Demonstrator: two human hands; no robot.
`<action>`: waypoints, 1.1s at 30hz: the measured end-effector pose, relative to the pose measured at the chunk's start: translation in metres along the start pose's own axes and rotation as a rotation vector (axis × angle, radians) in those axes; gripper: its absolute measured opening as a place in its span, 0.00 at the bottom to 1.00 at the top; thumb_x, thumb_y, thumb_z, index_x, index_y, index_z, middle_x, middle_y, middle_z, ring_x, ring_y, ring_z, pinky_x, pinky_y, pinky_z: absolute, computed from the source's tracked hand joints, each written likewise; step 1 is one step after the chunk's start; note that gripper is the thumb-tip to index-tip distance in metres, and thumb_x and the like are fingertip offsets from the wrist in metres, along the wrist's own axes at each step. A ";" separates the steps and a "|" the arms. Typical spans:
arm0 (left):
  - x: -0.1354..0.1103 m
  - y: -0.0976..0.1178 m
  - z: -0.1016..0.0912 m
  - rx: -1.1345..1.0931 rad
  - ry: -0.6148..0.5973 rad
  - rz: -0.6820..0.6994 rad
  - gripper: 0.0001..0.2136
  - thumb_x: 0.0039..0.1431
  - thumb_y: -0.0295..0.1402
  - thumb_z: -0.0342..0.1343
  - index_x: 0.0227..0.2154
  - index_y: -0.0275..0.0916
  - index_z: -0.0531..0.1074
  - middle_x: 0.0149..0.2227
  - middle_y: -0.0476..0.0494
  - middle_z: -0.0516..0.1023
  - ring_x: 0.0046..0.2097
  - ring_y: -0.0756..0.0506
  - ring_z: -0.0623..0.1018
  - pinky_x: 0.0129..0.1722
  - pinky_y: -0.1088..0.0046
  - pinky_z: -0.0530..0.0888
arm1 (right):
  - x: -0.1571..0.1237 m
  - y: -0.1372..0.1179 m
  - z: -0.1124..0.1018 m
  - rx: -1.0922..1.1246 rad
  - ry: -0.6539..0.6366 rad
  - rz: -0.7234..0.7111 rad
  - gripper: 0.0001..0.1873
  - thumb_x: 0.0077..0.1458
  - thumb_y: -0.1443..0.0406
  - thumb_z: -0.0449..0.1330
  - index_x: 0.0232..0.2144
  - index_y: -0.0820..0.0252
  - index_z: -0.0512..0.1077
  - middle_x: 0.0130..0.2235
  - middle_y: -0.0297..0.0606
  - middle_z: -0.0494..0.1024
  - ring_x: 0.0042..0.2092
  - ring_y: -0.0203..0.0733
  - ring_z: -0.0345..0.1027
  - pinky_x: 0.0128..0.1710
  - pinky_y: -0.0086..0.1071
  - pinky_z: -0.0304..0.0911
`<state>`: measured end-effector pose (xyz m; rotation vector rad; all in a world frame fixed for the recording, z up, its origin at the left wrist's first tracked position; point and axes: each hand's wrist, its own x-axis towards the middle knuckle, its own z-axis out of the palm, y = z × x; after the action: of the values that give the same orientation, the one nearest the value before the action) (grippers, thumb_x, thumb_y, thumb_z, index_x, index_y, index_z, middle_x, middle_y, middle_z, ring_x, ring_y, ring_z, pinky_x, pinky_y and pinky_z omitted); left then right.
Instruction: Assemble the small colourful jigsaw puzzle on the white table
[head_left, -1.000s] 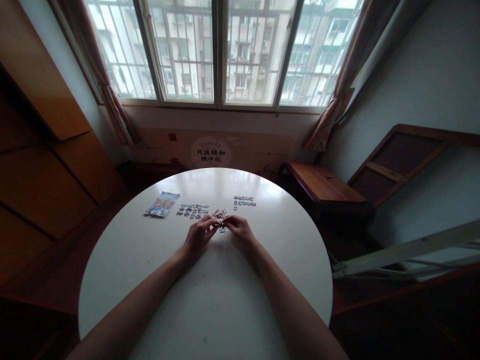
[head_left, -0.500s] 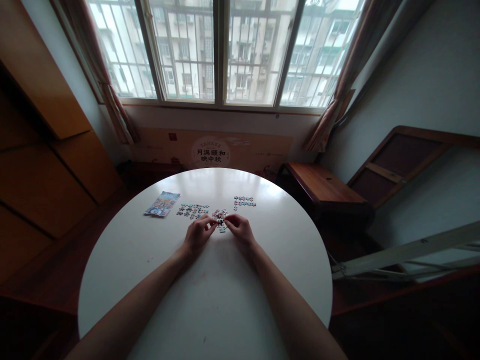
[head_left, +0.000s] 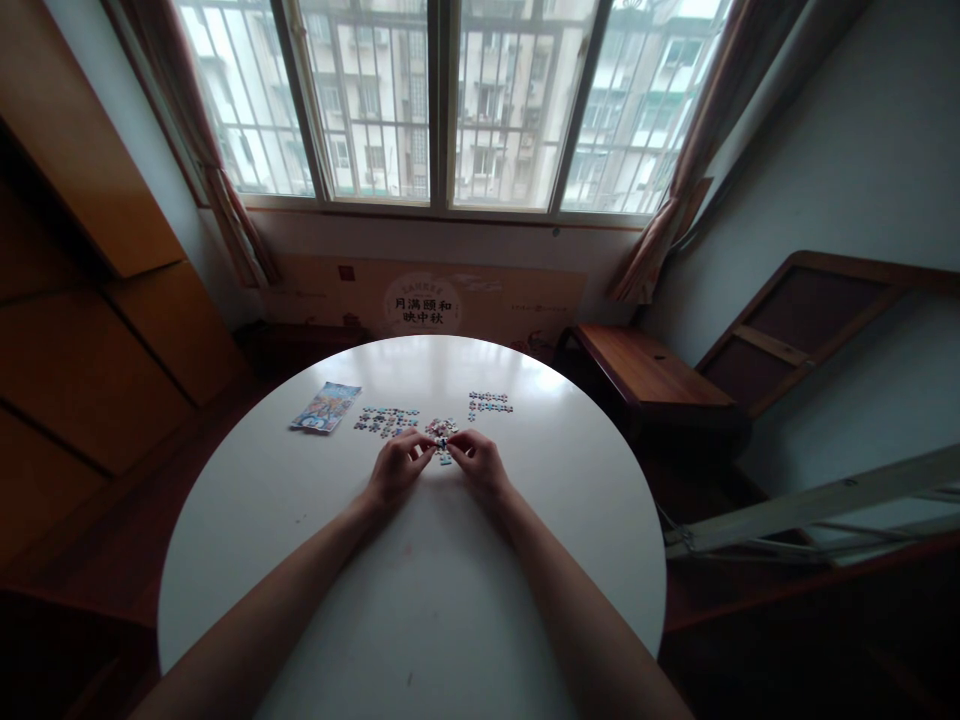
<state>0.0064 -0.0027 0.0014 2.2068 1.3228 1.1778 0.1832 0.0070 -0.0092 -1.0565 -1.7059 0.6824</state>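
Jigsaw cluster: small joined group of pieces, lying mid-table on round white table, at far side of both hands. Left hand, right hand: thumb and forefinger tips of each closed on cluster's near edge, pinching it; remaining fingers curled. Exact piece gripped too small to tell. Loose pieces just left of cluster. Second patch beyond, to right. Picture card farther left, lying flat. Wooden bench beside table, right.

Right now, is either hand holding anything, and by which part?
The left hand and right hand each pinch the puzzle pieces between them, fingertips on opposite edges; too small to tell more.
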 end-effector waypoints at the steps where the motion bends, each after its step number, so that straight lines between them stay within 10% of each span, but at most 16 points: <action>1: 0.000 0.000 0.000 -0.002 -0.004 0.004 0.07 0.55 0.33 0.54 0.32 0.37 0.75 0.30 0.47 0.73 0.24 0.54 0.71 0.26 0.78 0.70 | 0.000 0.000 0.000 0.000 -0.001 0.000 0.06 0.49 0.64 0.58 0.28 0.62 0.73 0.28 0.37 0.75 0.27 0.35 0.65 0.29 0.28 0.62; 33: 0.000 0.000 0.001 0.001 -0.018 0.017 0.06 0.56 0.32 0.53 0.32 0.38 0.74 0.30 0.48 0.72 0.25 0.54 0.71 0.26 0.79 0.69 | 0.000 0.000 0.001 -0.024 0.009 -0.040 0.05 0.50 0.66 0.58 0.28 0.60 0.75 0.28 0.36 0.74 0.27 0.35 0.66 0.30 0.29 0.63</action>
<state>0.0074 -0.0029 0.0010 2.2283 1.2998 1.1607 0.1820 0.0076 -0.0098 -1.0373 -1.7268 0.6327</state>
